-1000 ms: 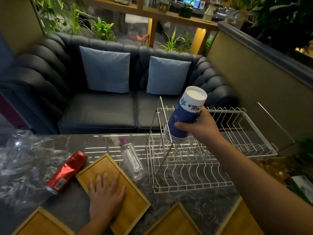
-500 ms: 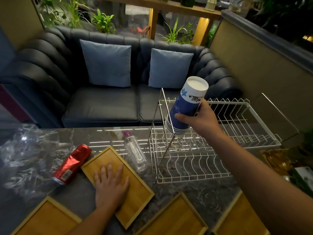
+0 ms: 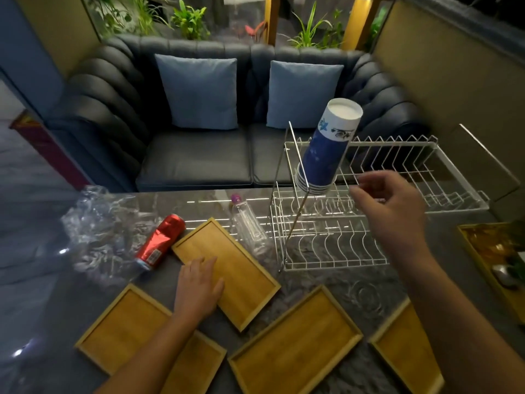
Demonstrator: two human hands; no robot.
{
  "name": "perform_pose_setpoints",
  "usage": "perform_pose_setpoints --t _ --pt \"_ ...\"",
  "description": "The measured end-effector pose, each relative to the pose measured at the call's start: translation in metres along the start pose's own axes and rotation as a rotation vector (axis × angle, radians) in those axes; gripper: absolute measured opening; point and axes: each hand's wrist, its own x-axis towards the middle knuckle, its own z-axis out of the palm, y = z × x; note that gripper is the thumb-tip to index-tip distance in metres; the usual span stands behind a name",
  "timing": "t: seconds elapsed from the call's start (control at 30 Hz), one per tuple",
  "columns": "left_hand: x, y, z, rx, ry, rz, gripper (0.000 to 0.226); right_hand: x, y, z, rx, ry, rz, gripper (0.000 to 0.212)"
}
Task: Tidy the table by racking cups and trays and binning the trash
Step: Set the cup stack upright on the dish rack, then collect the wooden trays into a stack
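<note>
The cups (image 3: 326, 149) are stacked upside down, tilted, at the rack's (image 3: 341, 248) upper left corner. Nothing is held by the loosely curled right hand (image 3: 389, 206) beside them. The left hand (image 3: 199, 288) is laid flat on a tray (image 3: 244, 280).

Left hand (image 3: 199, 285): palm down, fingers straight, slightly spread, lying flat. Bare forearm enters from bottom edge, lower left. Right hand (image 3: 389, 206): raised in air, fingers loosely curled, thumb near index finger, gripping nothing. Bare forearm stretches in from lower right corner.
</note>
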Motion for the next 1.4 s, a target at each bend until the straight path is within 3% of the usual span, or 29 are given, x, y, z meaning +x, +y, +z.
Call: perform_pose_setpoints --t 0.07,0.23,0.33,0.4,0.6,0.8,0.93,1.17,1.4 --pt "-0.023 -0.013 -0.008 -0.042 0.035 -0.002 0.056 -0.029 0.006 0.002 0.008 -0.031 0.010 0.010" --pt "-0.074 -0.070 -0.034 0.004 0.085 -0.172 0.052 -0.115 0.035 0.052 0.003 -0.201 0.118 0.018" --pt "-0.083 -0.105 -0.050 0.057 0.133 -0.240 0.049 -0.150 0.073 0.107 -0.013 -0.375 0.354 0.007" --pt "-0.083 -0.127 -0.058 0.087 0.093 -0.301 0.055 -0.160 0.097 0.141 -0.036 -0.442 0.539 0.013" --pt "-0.072 -0.164 -0.063 0.071 -0.032 -0.422 0.062 -0.144 0.134 0.191 -0.240 -0.334 0.795 0.032" --pt "-0.075 -0.175 -0.056 0.117 -0.075 -0.387 0.044 -0.136 0.131 0.213 -0.381 -0.325 0.831 0.042" --pt "-0.076 -0.180 -0.056 0.081 -0.041 -0.371 0.029 -0.137 0.127 0.218 -0.437 -0.315 0.831 0.029" --pt "-0.083 -0.196 -0.057 0.015 -0.011 -0.341 0.028 -0.137 0.127 0.210 -0.515 -0.386 0.729 0.020" --pt "-0.095 -0.188 -0.065 0.078 0.017 -0.372 0.031 -0.134 0.113 0.194 -0.571 -0.422 0.661 0.026"
